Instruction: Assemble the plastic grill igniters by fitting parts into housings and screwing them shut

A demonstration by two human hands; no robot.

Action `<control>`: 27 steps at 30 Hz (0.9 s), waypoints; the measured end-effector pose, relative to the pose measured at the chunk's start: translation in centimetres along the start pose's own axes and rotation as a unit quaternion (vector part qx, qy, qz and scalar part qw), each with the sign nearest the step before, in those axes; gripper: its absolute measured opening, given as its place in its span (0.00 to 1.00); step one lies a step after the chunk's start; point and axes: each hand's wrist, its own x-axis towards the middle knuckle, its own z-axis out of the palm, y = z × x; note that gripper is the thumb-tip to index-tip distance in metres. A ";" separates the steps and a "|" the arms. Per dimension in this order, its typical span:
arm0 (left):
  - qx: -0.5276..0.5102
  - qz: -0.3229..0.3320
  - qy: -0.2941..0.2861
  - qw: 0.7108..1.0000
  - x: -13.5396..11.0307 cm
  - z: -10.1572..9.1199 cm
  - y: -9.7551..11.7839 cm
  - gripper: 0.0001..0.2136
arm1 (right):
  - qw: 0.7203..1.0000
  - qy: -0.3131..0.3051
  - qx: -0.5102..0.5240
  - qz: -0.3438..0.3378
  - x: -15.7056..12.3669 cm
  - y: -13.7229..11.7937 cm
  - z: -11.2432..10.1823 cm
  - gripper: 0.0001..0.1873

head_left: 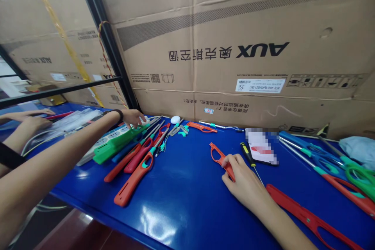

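Note:
My right hand [243, 181] rests on the blue table [181, 187], fingers curled round an orange lighter-handle shell [218, 155]. A black and yellow screwdriver [248, 157] lies just to its right. My left hand [133, 117], with a black band on the wrist, reaches far left and lies over the top of a pile of long-nosed lighters: green ones [115, 145], red and orange ones [137, 166]. Its fingers press down on the pile near a white power strip [109, 137]; whether they grip anything I cannot make out.
Big cardboard boxes [234, 47] wall off the back. A small white round object [175, 119] and loose metal parts [181, 129] lie by them. More lighters, blue, green and red [336, 168], lie at right, a red shell [304, 215] near my forearm. Another person's hands [26, 119] work at far left.

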 end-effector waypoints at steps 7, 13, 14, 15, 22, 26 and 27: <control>0.101 0.031 0.130 0.986 0.1 0.6 1.1 0.15 | 0.999 0.041 -0.004 -0.004 0.0 0.3 0.6 0.05; 0.139 0.168 0.226 0.949 0.8 2.5 7.6 0.13 | 0.998 0.016 -0.021 0.055 0.2 0.2 0.1 0.06; 0.140 0.201 0.232 0.941 1.1 3.1 9.1 0.13 | 0.998 0.004 -0.021 0.064 0.3 0.1 -0.1 0.07; 0.139 0.238 0.236 0.932 1.4 3.7 10.6 0.15 | 0.997 -0.008 -0.021 0.072 0.3 0.1 -0.2 0.07; 0.155 0.366 0.254 0.882 4.9 8.5 18.1 0.19 | 0.996 -0.012 0.006 0.091 0.5 -0.4 -1.0 0.09; 0.162 0.392 0.264 0.866 6.0 8.8 19.2 0.13 | 0.995 -0.001 0.004 0.096 0.6 -0.4 -0.9 0.11; 0.161 0.397 0.267 0.863 5.9 8.5 19.3 0.12 | 0.995 0.002 0.003 0.099 0.6 -0.4 -0.8 0.11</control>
